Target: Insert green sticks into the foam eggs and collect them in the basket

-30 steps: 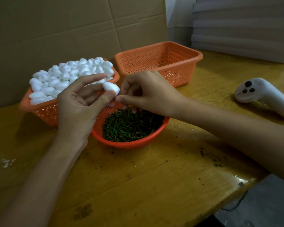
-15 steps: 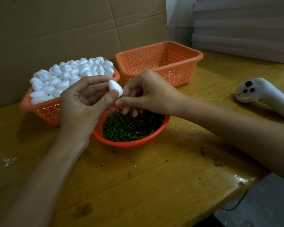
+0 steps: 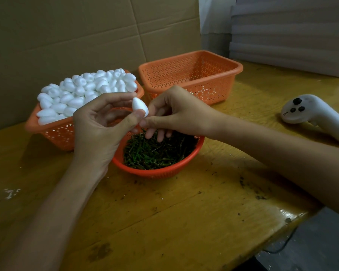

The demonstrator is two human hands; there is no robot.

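My left hand (image 3: pixel 98 132) holds one white foam egg (image 3: pixel 139 108) between thumb and fingertips, above the round orange bowl (image 3: pixel 155 173) of green sticks (image 3: pixel 159 153). My right hand (image 3: pixel 178 112) pinches thumb and forefinger together right at the egg's lower end. The stick between them is hidden by the fingertips. Its other fingers hang down over the sticks. An orange basket (image 3: pixel 53 132) heaped with foam eggs (image 3: pixel 82 89) stands at the back left. A second orange basket (image 3: pixel 237 69) stands at the back right, with nothing visible inside.
A white handheld controller (image 3: pixel 309 112) lies on the wooden table (image 3: pixel 184 222) to the right. Cardboard sheets stand behind the baskets. The table's front edge runs diagonally at the lower right, and a thin cable hangs below it.
The left hand has turned the egg from lying sideways to more upright and lifted it slightly. The right hand's pinch has stayed against the egg's lower end.
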